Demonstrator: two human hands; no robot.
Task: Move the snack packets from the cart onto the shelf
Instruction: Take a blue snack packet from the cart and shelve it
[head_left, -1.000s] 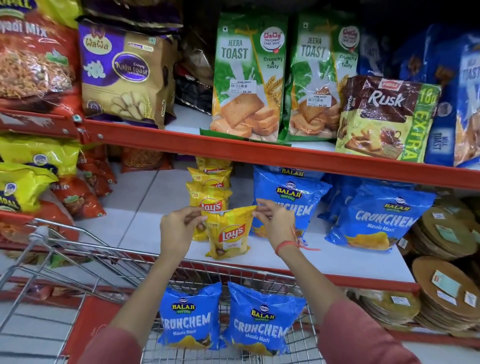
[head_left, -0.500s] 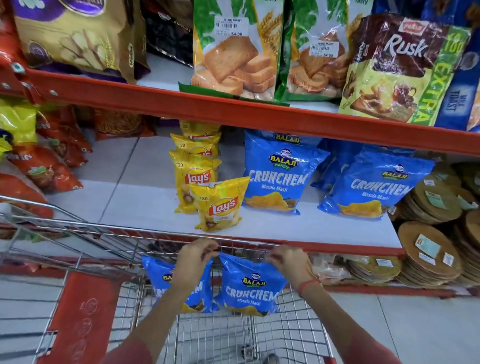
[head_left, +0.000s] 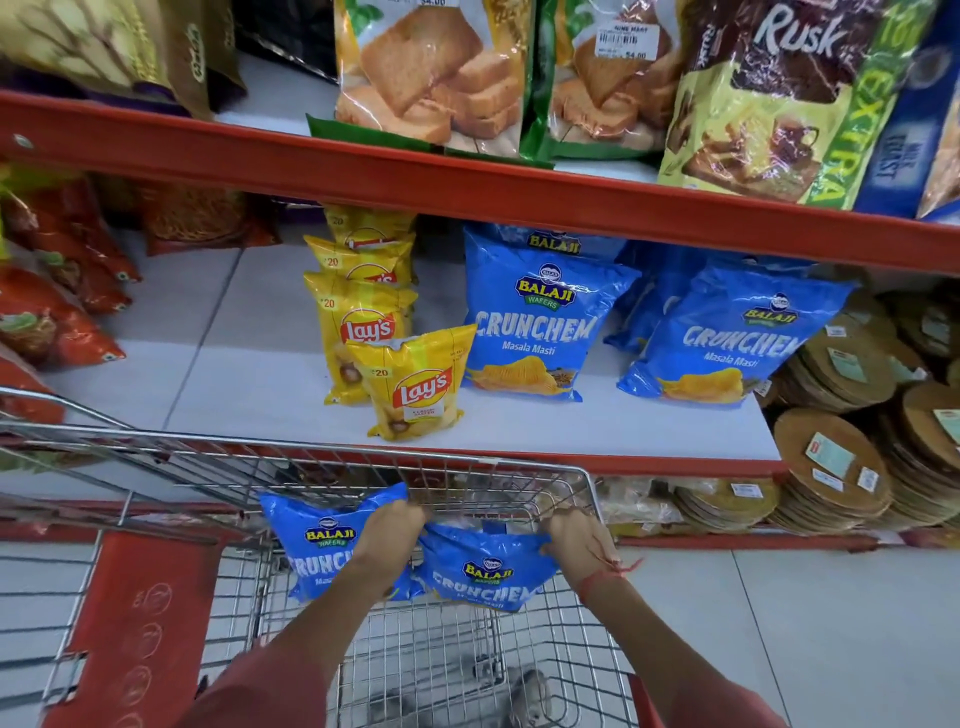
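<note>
Two blue Crunchem packets lean against the front wall of the wire cart (head_left: 332, 457). My left hand (head_left: 387, 540) and my right hand (head_left: 579, 538) each pinch a top corner of the right blue packet (head_left: 483, 571). The left blue packet (head_left: 317, 545) stands beside it, partly behind my left wrist. On the white shelf (head_left: 234, 395) above the cart, a yellow Lay's packet (head_left: 415, 384) leans at the front of a row of Lay's packets (head_left: 358, 317). To their right stand more blue Crunchem packets (head_left: 535, 322).
A red shelf rail (head_left: 467, 197) runs overhead with toast and rusk bags above it. Red snack bags (head_left: 57, 312) lie at the shelf's left. Stacks of round papad packs (head_left: 841, 467) fill the right. A red cart panel (head_left: 135, 623) is at lower left.
Both hands let go of the yellow Lay's packet on the shelf, dropped into the cart and closed on the right blue packet. The camera tilted down.
</note>
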